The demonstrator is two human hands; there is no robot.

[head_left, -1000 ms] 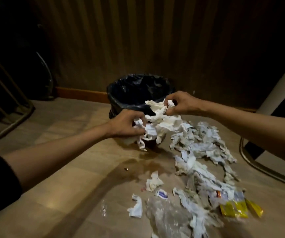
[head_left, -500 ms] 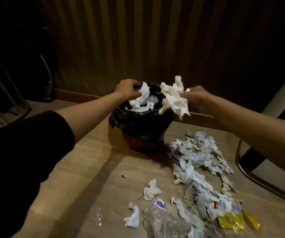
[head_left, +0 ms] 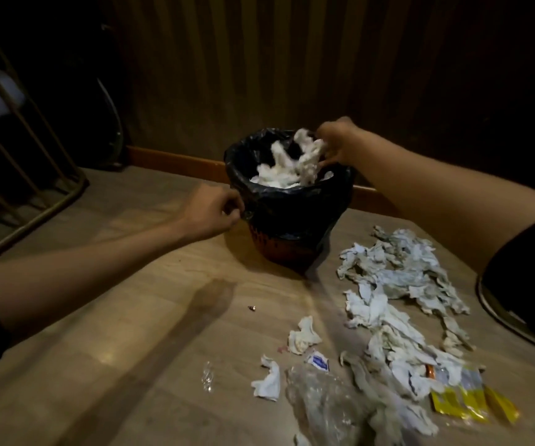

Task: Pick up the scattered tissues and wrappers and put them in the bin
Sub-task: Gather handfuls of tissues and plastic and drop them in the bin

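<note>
A small bin (head_left: 295,220) lined with a black bag stands on the wooden floor near the wall, with white tissues (head_left: 279,178) inside. My right hand (head_left: 337,143) is over the bin's far right rim, fingers closed on a clump of white tissue (head_left: 308,156) that hangs into the opening. My left hand (head_left: 211,210) is at the bin's left side, fingers curled against the bag's edge, with no tissue in it. A long pile of crumpled tissues (head_left: 394,304) lies on the floor right of the bin. Yellow wrappers (head_left: 472,400) and a clear plastic bag (head_left: 324,403) lie nearest me.
Two loose tissue scraps (head_left: 301,336) (head_left: 267,381) and a small blue-and-white sachet (head_left: 319,362) lie left of the pile. A metal rack (head_left: 18,175) stands at the left. A curved metal chair base (head_left: 504,313) sits at the right. A skirting board (head_left: 176,159) runs behind the bin.
My left hand let its tissues fall into the bin and dropped to the bin's left side. My right hand moved over the opening and lowered its clump into it.
</note>
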